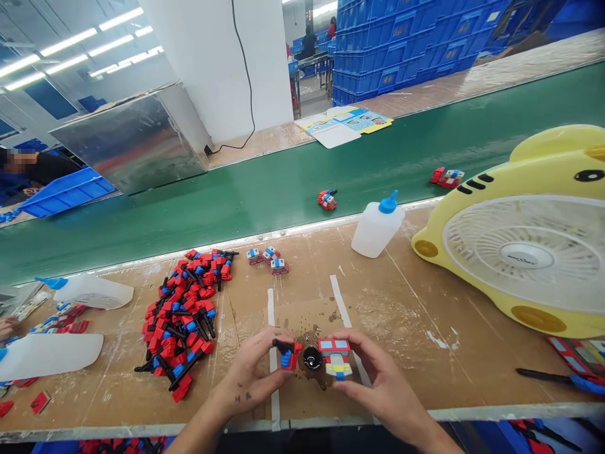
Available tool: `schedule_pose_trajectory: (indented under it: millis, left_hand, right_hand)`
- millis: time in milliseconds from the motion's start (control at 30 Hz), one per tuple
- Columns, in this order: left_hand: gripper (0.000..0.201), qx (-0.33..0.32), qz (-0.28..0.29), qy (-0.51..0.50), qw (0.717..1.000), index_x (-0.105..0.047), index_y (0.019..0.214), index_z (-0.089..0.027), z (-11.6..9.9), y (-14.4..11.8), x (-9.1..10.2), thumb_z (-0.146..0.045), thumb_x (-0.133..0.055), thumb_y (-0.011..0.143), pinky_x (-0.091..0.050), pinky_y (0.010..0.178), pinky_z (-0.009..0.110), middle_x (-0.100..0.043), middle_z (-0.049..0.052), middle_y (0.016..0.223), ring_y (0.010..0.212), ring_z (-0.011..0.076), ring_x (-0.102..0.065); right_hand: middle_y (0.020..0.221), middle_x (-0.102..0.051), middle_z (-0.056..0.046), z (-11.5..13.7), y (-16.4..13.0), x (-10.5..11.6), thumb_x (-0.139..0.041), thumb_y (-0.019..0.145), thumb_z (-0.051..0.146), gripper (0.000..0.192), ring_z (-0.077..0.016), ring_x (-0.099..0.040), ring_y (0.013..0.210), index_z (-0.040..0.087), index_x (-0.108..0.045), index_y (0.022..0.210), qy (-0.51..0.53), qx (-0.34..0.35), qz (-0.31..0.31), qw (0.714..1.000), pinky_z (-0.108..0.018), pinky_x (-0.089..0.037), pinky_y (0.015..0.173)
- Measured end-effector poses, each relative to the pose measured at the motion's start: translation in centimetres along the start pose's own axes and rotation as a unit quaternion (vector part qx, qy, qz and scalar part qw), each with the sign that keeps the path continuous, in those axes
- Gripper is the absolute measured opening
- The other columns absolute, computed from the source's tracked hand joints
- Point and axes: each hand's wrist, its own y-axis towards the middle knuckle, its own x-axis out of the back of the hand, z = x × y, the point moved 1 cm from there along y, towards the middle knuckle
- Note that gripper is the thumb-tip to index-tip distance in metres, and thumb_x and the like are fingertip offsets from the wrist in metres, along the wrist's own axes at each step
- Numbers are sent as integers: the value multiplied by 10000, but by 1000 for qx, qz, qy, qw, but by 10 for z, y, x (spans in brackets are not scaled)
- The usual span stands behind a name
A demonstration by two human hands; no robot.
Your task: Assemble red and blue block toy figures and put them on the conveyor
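Note:
Between the fingers of my left hand (255,372) is a small red and blue toy arm piece (288,358) with a black part on top. My right hand (378,372) grips a toy truck-front piece (335,358), red with pale blue windows, a grey middle and a yellow patch. A small round black cup (312,358) with shiny dark liquid sits on the table between the two pieces. Wet brown spots surround it. Left of my hands lies a heap of red, blue and black toy pieces (182,321). Several white and blue truck-front pieces (270,255) stand behind.
A green conveyor belt (236,195) crosses behind the table, carrying toy pieces (327,200). A white squeeze bottle (378,228) stands near its edge. To the right is a yellow fan (520,252); more bottles (94,290) lie left. Another person (42,167) is at far left.

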Motion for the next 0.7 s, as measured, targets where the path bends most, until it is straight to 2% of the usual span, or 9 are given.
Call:
schedule_pose_trajectory:
  millis: [100,200,333,433,533,600,633,700]
  left_hand:
    - [340,49,-66,-94,992,-635,1193,-245,6,-4,-13,-313,-710,869,-498,995,347,-676,76,1185,1141,251,-617]
    - [367,45,-81,-117,989,-656,1213,-241,6,0,-19,-319,-724,861,-509,983,336,-681,74,1197,1132,252,-627]
    - [362,47,-101,-120,986,-671,1240,-237,3,8,-26,-295,-693,884,-514,1007,356,-694,83,1200,1138,257,-639]
    - [410,93,-179,-217,955,-632,1273,-197,2,15,-42,-349,-673,895,-492,1067,385,-644,117,1290,1215,276,-606]
    - [710,98,-282,-279,913,-412,1433,-198,-2,36,-54,-376,-734,826,-445,1119,401,-527,147,1412,1318,287,-517]
    - [839,87,-331,-265,901,-260,1486,-218,-8,57,-50,-348,-736,808,-440,1119,400,-501,148,1418,1330,275,-498]
    - [854,84,-339,-244,905,-223,1491,-223,-10,69,-43,-327,-726,809,-444,1110,398,-512,144,1397,1318,270,-506]
    - [833,87,-321,-178,926,-236,1476,-219,-12,96,-24,-277,-717,798,-472,1065,385,-561,129,1316,1237,261,-560]
  right_hand:
    - [1278,-619,-81,9,4,-4,-785,781,238,487,-315,-555,1216,294,-615,1234,-100,41,14,994,-458,-417,1073]
    - [1261,-643,-71,17,8,-7,-785,790,240,500,-309,-579,1197,311,-607,1252,-161,85,19,983,-437,-463,1041]
    - [1255,-655,-69,25,18,-9,-752,825,207,519,-303,-612,1162,327,-576,1298,-227,176,14,958,-406,-525,977]
    - [1237,-657,-84,34,31,-18,-675,872,155,542,-311,-612,1145,323,-527,1365,-291,262,-17,920,-441,-531,962]
    - [1211,-651,-103,48,51,-36,-557,892,60,582,-307,-589,1141,296,-480,1418,-351,349,-69,866,-483,-520,964]
    - [1158,-641,-116,57,69,-49,-508,898,32,568,-298,-586,1110,274,-480,1411,-365,384,-109,841,-484,-529,940]
    - [1128,-631,-121,61,80,-53,-497,902,32,544,-293,-587,1086,263,-491,1394,-362,390,-130,836,-476,-538,919]
    - [1096,-604,-127,67,102,-55,-502,908,53,478,-285,-587,1046,237,-516,1349,-348,380,-165,841,-460,-545,888]
